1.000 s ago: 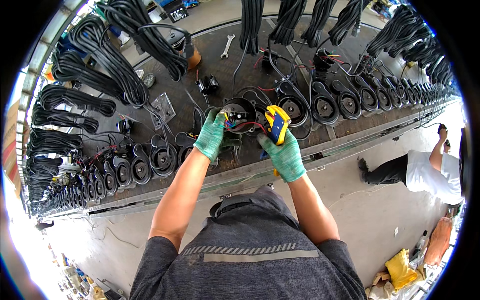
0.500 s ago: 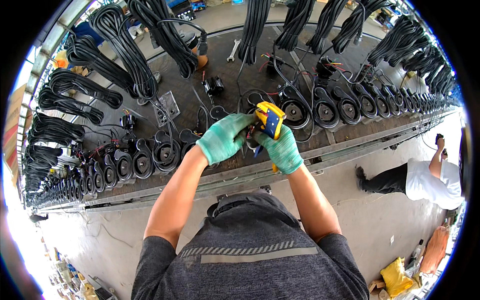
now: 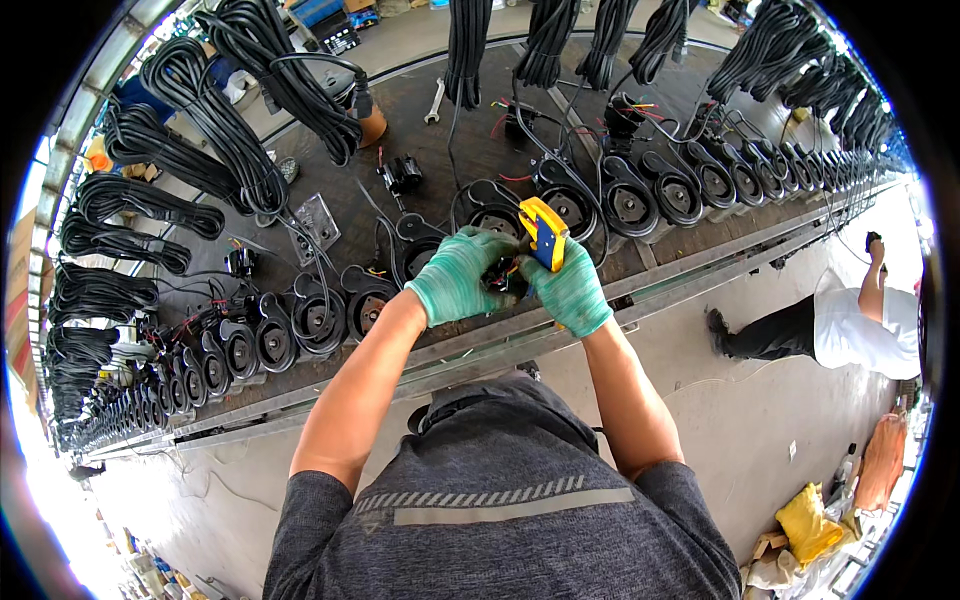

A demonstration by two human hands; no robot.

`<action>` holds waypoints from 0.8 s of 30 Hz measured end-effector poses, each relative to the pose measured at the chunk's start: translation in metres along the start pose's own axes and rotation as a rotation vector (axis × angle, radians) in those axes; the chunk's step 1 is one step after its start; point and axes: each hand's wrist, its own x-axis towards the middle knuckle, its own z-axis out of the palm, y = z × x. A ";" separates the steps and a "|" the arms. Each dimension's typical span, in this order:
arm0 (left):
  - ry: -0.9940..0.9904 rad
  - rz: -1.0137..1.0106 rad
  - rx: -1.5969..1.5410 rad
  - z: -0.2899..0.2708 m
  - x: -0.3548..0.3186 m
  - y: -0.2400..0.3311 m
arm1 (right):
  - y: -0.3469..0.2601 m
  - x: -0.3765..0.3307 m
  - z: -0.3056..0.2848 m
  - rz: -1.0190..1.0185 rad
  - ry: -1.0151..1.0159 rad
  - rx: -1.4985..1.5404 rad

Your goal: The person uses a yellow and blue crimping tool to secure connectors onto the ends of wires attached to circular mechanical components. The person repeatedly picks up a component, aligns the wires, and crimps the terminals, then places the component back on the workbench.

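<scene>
Both my hands wear green gloves and meet over the front edge of the long workbench. My right hand [image 3: 572,292] is closed around a yellow and blue wire stripper [image 3: 546,236], whose body sticks up above the fingers. Beside it, my left hand [image 3: 458,276] is curled around a small black part with thin coloured wires [image 3: 503,274]; the fingers hide much of it. Just beyond the hands sits a round black housing [image 3: 494,212] with an arm, one of a row along the bench edge. Further off, a black block-shaped component [image 3: 402,174] lies on the dark top.
Bundled black cables [image 3: 215,125] hang in an arc across the far side. A wrench [image 3: 435,102], a clear plastic plate [image 3: 315,224] and an orange-brown cup [image 3: 371,124] are on the bench. To the right stands another person [image 3: 865,325] in a white shirt.
The view has shifted slightly, so the bench appears moved to the left. The wire stripper stands more steeply in my right hand. The black wired part shows more clearly between my hands.
</scene>
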 end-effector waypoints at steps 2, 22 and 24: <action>0.069 0.062 0.120 0.018 0.004 -0.008 | -0.005 0.000 0.001 -0.071 0.005 -0.004; 0.230 -0.352 -0.679 0.030 0.004 -0.036 | -0.001 0.037 -0.012 -0.133 0.026 -0.008; 0.209 -0.362 -0.662 0.028 0.004 -0.033 | -0.005 0.036 0.000 -0.183 0.029 -0.030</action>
